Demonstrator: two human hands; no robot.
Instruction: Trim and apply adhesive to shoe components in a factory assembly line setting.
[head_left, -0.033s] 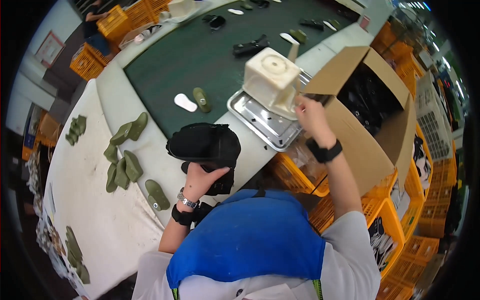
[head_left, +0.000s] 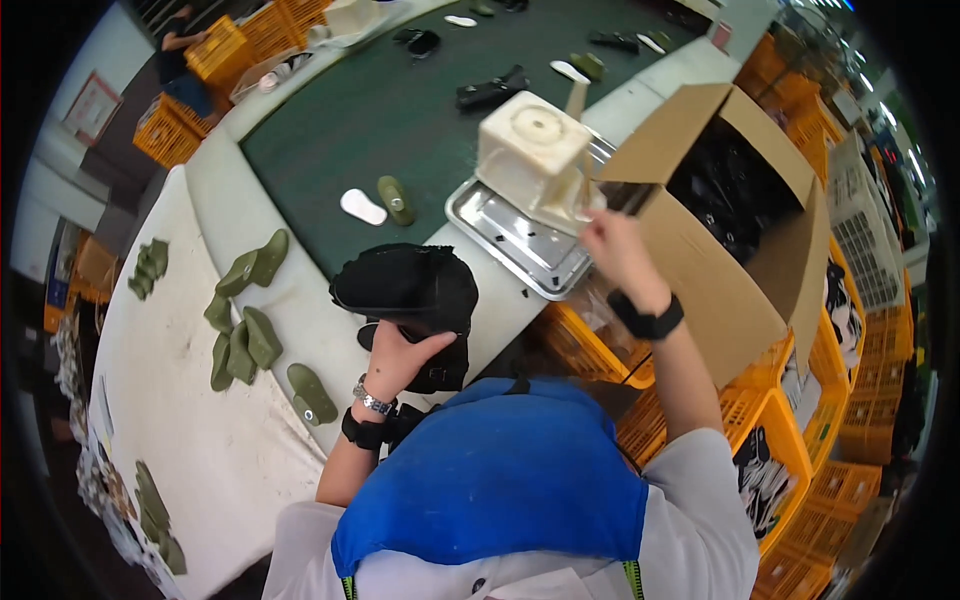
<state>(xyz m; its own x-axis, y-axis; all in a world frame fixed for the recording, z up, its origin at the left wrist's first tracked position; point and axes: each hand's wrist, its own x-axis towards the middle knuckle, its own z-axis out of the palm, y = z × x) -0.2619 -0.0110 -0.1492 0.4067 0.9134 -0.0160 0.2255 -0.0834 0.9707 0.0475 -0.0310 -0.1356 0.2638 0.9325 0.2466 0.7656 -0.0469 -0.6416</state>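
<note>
My left hand (head_left: 402,358) grips a black boot (head_left: 405,290) with straps at its lower part, held over the near edge of the white table. Most of its fingers are hidden behind the boot. My right hand (head_left: 617,248) is closed beside the low lip of an off-white plastic container (head_left: 530,145), its fingers slightly blurred. What they pinch, if anything, is too small to make out. The container stands on a shiny metal tray (head_left: 490,225) with small black bits on it. A pale upright stick (head_left: 577,98) rises behind the container.
Several olive-green shoe lasts (head_left: 262,338) lie on the white table (head_left: 180,400) at left. A white insole (head_left: 363,207), a green last (head_left: 395,200) and black footwear (head_left: 492,90) lie on the dark green belt (head_left: 310,150). An open cardboard box (head_left: 700,255) and orange crates (head_left: 785,450) stand at right.
My right hand has shifted slightly toward me relative to the container. The whole view has moved a little; my left hand still holds the boot.
</note>
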